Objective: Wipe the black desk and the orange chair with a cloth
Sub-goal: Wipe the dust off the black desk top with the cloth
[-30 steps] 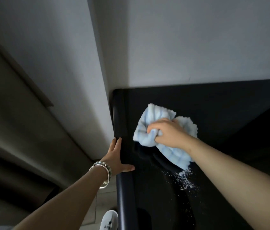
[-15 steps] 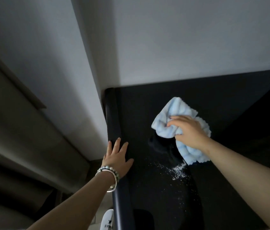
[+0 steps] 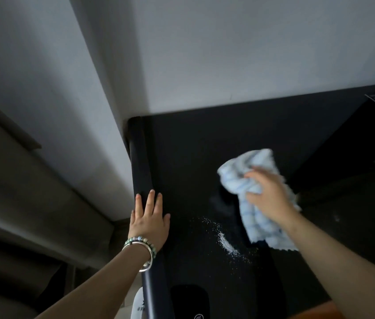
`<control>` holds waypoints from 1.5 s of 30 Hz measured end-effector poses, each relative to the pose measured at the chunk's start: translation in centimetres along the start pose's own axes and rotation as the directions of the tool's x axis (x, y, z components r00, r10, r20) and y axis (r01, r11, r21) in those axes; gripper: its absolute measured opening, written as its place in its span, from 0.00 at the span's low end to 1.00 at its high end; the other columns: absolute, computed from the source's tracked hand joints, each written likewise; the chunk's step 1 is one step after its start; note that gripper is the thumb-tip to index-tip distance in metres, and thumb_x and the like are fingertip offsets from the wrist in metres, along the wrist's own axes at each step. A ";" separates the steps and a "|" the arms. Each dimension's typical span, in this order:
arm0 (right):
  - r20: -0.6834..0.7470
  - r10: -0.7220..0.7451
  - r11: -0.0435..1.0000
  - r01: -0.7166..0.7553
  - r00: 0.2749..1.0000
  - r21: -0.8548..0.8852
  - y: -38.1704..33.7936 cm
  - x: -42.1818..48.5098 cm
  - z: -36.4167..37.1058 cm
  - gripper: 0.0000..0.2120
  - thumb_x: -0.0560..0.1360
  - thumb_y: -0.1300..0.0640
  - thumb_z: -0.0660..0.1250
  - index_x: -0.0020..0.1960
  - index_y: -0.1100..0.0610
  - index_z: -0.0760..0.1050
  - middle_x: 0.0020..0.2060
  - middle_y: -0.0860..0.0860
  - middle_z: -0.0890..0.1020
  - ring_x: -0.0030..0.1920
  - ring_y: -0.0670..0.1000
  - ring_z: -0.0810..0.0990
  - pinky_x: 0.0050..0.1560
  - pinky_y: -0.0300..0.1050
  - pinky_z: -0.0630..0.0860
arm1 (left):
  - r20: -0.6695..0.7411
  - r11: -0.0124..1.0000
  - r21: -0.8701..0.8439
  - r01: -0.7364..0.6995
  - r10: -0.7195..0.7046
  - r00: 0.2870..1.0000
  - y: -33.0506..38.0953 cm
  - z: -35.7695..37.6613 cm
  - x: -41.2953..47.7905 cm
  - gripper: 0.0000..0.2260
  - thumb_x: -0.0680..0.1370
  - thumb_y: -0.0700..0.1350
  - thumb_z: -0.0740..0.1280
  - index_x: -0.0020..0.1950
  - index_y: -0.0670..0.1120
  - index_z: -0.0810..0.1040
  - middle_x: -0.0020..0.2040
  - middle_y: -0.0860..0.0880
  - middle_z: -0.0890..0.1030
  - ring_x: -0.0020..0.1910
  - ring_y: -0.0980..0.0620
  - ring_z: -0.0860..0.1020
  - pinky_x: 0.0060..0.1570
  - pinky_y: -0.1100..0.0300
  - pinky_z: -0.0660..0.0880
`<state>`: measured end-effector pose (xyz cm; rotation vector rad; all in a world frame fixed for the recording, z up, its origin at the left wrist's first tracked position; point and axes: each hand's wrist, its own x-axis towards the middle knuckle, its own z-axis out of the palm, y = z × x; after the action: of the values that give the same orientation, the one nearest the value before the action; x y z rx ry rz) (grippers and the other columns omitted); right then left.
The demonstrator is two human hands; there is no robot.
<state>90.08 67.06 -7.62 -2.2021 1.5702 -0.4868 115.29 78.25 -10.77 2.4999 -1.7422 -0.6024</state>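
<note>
Wiping of the black desk is the step in hand, and the head camera is the only view of it. The right hand lies on top of the pale blue cloth, its grip clamped on a bunched fold, though motion blur softens the fingers. The cloth is pressed to the desk right of centre, its loose tail trailing toward the person. Just left of that tail a scatter of white crumbs lies on the dark top, apart from the cloth. The left hand, a beaded bracelet at its wrist, rests flat on the desk's rounded left edge. Its fingers are straight and hold nothing, and it seems to brace the body. What is probably the orange chair shows only as a sliver at the lower right corner.

To do this step well, the person would likely draw the cloth over the crumbs with even downward pressure. Gathering them to one spot looks better than flicking them off the edge. A flatter fold would cover more surface. The dark rounded object at the near end of the desk could be knocked if a stroke runs long.
</note>
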 end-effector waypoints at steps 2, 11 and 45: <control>-0.016 0.241 0.945 -0.238 0.970 -0.223 2.9 -0.1 -1.4 0.28 0.68 0.38 0.57 0.65 0.47 0.69 0.73 0.55 0.61 0.71 0.58 0.62 0.64 0.51 0.63 | -0.008 1.000 -0.007 0.016 -0.016 1.000 0.1 0.2 -0.1 0.26 0.82 0.53 0.49 0.77 0.50 0.43 0.77 0.53 0.40 0.76 0.44 0.37 0.75 0.51 0.47; 0.026 -0.148 0.975 0.150 0.989 -0.165 -3.3 -5.4 4.0 0.18 0.65 0.53 0.63 0.55 0.47 0.74 0.60 0.44 0.75 0.59 0.53 0.73 0.49 0.53 0.71 | -0.057 0.999 -0.035 0.020 -0.022 0.998 0.2 0.9 -0.3 0.25 0.82 0.53 0.48 0.77 0.51 0.44 0.77 0.53 0.41 0.76 0.46 0.38 0.75 0.51 0.47; -0.275 -0.053 0.986 0.093 0.960 0.137 -1.8 -5.7 2.7 0.18 0.63 0.58 0.62 0.52 0.56 0.77 0.47 0.51 0.81 0.48 0.49 0.76 0.52 0.45 0.74 | -0.125 0.998 -0.048 0.048 -0.054 0.991 0.7 0.9 -1.1 0.27 0.80 0.57 0.53 0.77 0.50 0.51 0.77 0.54 0.48 0.76 0.46 0.42 0.73 0.50 0.57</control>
<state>91.04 73.29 -9.34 -2.1560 1.5296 -0.9325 114.04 79.17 -11.16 2.4997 -1.6079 -0.4683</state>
